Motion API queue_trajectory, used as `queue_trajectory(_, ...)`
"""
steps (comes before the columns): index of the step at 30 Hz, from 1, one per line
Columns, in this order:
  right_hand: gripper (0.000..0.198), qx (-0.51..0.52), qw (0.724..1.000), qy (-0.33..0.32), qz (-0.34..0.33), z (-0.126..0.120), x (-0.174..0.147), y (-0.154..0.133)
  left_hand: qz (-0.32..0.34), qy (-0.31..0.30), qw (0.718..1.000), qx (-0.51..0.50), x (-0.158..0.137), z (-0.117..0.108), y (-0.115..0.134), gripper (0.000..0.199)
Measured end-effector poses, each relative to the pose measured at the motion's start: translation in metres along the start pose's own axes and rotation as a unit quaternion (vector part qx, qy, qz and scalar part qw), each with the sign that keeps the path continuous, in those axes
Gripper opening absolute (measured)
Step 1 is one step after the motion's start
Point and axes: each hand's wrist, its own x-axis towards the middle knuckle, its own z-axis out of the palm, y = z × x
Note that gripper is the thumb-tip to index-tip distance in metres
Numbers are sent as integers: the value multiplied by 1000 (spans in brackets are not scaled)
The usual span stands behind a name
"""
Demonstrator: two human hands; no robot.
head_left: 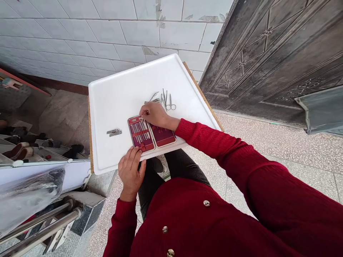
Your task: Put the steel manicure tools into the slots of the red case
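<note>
An open manicure case (142, 144) with a red and purple lining lies near the front edge of a white foam board (107, 103). Several slim metal tools (139, 131) sit under a strap in its left half. The fingertips of my left hand (131, 171) rest on the case's lower left corner, fingers stretched and thumb apart. My right hand (158, 116) is pinched at the top of the left half, over the hinge side; what is between its fingers is hidden. Just beyond it lie small scissors (170, 103), tweezers (164, 98) and cuticle nippers (154, 95).
Two nail clippers (114, 132) lie on the board left of the case. A tiled wall (107, 32) stands behind, and a dark carved door (262, 53) at the right. Metal rails (48, 225) and a shoe rack (45, 151) are at the left.
</note>
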Motion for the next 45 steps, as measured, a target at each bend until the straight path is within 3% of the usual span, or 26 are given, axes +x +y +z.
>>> queue_trajectory(15, 23, -80, 995, -14, -49, 3, -8, 3, 7, 6, 1000, 14, 1, 0, 1, 31)
queue_trajectory(25, 23, -28, 998, -7, -57, 0, -10, 3, -3, 19, 1000, -6, 0, 1, 3, 33)
queue_trajectory(31, 21, -43, 996, -29, -68, -9, -9, -18, -4, 15, 1000, -12, -1, -1, 4, 33)
queue_trajectory(37, 16, -180, 952, -199, -144, 3, -1, -72, -12, 14, 1000, -11, -3, -1, 5, 33)
queue_trajectory(41, 23, -249, 925, -210, -196, 33, 10, -95, -18, 14, 1000, -22, -5, 1, 5, 33)
queue_trajectory(45, 26, -315, 903, -204, -210, 59, 20, -100, -25, 12, 999, -32, -8, 3, 5, 33)
